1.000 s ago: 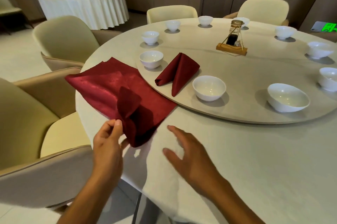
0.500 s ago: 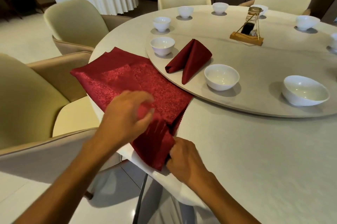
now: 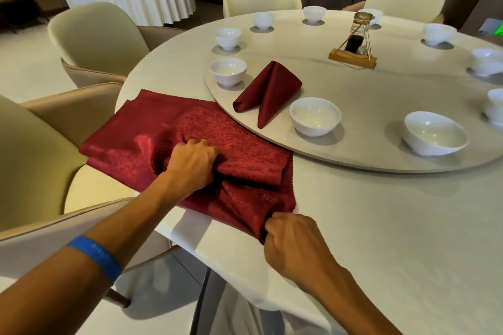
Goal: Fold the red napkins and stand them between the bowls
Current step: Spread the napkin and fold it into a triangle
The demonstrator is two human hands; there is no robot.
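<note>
Two hands work one red napkin [image 3: 190, 127] that lies spread on the near-left edge of the round table [image 3: 381, 225], atop at least one more flat red cloth. The left hand [image 3: 192, 163] presses down on it with fingers curled around a rolled fold, and the right hand [image 3: 294, 242] pinches the near corner in a closed fist at the table's rim. A folded napkin [image 3: 268, 92] stands on the turntable [image 3: 381, 106] between two white bowls [image 3: 228, 71] [image 3: 315, 116], both empty. A third empty bowl [image 3: 435, 136] sits further right, tilted. More small white bowls ring the turntable's far edge; their insides cannot be made out. A wooden-based stand [image 3: 353, 55] sits near the middle.
</note>
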